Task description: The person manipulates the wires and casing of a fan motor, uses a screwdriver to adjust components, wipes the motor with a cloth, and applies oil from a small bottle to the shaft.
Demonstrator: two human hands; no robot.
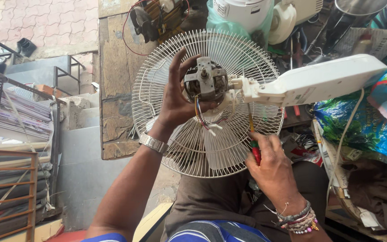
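At far left, stacked grey sheets (19,112) lying on a dark metal rack, a rusty orange railing (5,188) standing below them. Beside these, resting flat, a worn wooden board with peeling brown surface (115,89).

At centre, gripping the exposed metal fan motor with bare windings (205,83): the left hand (175,101), a silver metal wristwatch (153,143) circling its wrist, fingers curled around the motor's left side, thumb pressing low by the bundle of coloured wires (202,118) trailing from the motor. Sitting behind the motor and held up over the lap, a round white wire fan guard (157,89), a pale translucent blade showing through its lower part.

Just right of the motor, joining it at a white plastic neck and stretching away to the upper right, a long white plastic fan stand arm (314,80).

Below that joint, closing firmly around the red-and-green handle of a thin yellow-shafted screwdriver (252,134): the right hand (272,168), beaded bracelets (298,219) wrapping its wrist, the shaft pointing up toward the neck of the fan.

At far right, lying piled, crinkled blue and green plastic bags (363,121); above them, standing crowded, white plastic appliance housings (247,13).
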